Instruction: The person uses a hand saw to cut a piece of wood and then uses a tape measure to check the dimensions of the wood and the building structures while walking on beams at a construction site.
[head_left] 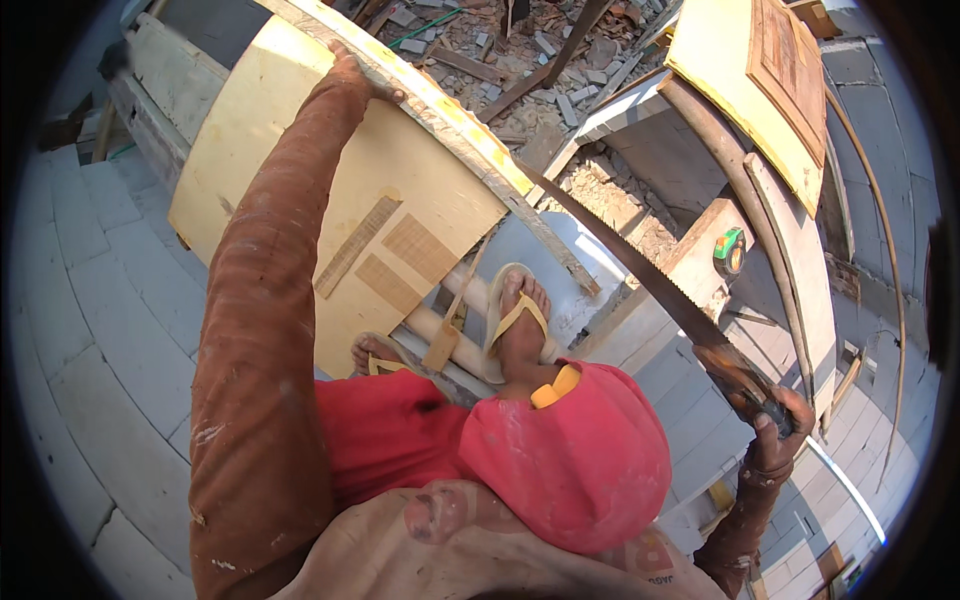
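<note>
My right hand (775,430) is wrapped round the dark handle of a handsaw (655,275), at the right. Its toothed blade slants up to the left, the tip at the edge of a pale yellow plywood sheet (430,170). Whether the teeth are in the wood I cannot tell. A rough wooden batten (545,235) runs along that sheet's edge and sticks out past its corner. With the arm stretched far forward, my left hand (360,75) grips the batten, thumb on the near side; some fingertips are hidden behind it.
My sandalled feet (520,310) stand by round poles (470,357) under the sheet. A green tape measure (730,253) rests on a plank at right. Another yellow sheet (690,60) leans beyond it. Rubble (570,85) covers the ground ahead; grey block walls (90,300) rise at left.
</note>
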